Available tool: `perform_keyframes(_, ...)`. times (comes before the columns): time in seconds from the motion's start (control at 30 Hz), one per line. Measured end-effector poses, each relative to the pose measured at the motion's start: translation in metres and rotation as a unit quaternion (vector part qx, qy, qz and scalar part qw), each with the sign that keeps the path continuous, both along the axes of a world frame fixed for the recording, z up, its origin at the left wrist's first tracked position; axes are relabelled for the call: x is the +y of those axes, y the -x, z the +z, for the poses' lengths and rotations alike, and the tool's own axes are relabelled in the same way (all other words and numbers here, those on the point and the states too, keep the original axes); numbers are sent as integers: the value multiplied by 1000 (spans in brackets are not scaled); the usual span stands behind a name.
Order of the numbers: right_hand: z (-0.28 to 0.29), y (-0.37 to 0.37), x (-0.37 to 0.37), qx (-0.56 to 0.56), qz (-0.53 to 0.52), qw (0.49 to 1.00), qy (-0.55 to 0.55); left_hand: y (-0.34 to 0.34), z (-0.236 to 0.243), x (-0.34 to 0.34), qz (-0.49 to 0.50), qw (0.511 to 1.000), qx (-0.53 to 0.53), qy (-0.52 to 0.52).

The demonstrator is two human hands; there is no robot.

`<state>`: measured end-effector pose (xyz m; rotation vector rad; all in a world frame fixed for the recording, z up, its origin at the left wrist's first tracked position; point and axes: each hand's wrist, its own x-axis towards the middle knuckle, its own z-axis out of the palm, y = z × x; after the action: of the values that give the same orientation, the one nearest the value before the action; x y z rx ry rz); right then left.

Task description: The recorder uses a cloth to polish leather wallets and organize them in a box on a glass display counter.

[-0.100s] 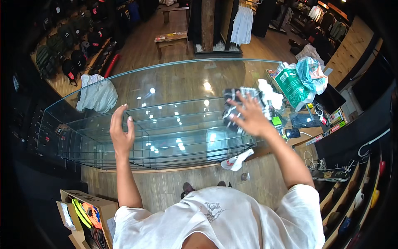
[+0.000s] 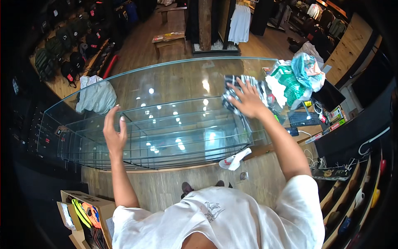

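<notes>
My right hand (image 2: pixel 250 103) lies with spread fingers on a folded black-and-white plaid cloth (image 2: pixel 260 89) at the right part of the glass display counter (image 2: pixel 161 83). White crumpled material (image 2: pixel 277 89) and green-and-teal plastic bags (image 2: pixel 297 79) sit just right of the cloth. My left hand (image 2: pixel 114 135) is at the counter's left part, fingers loosely curved, thumb apart and nothing in it; whether it touches the glass I cannot tell.
A pale bag (image 2: pixel 93 99) is at the counter's left. A keyboard (image 2: pixel 302 118) and cables are at the right. A white object (image 2: pixel 235 159) hangs by the near edge. An open cardboard box (image 2: pixel 89 197) stands lower left; a bench (image 2: pixel 168 38) is beyond the counter.
My right hand and the plaid cloth have moved up, away from me, and the white material and bags have shifted slightly. My left hand has moved a little to the left.
</notes>
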<state>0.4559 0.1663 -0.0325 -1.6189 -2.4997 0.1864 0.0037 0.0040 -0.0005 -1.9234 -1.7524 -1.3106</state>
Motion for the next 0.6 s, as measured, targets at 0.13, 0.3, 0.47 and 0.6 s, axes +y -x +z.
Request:
perform_keyframes(0.13,-1,30,17,-31,12,999,-3,-17,-2,10,14,1000,-14,17)
perform_keyframes(0.3,-5,-17,-36,9,158,986,-59,-19,-6,5,47,999,-10,11)
perform_keyframes(0.47,7,-50,18,-6,19,1000,-7,-29,-3,10,32,999,-3,15)
perform_keyframes(0.6,1,-3,8,-9,69,998,-3,-29,-7,12,36,999,4,26)
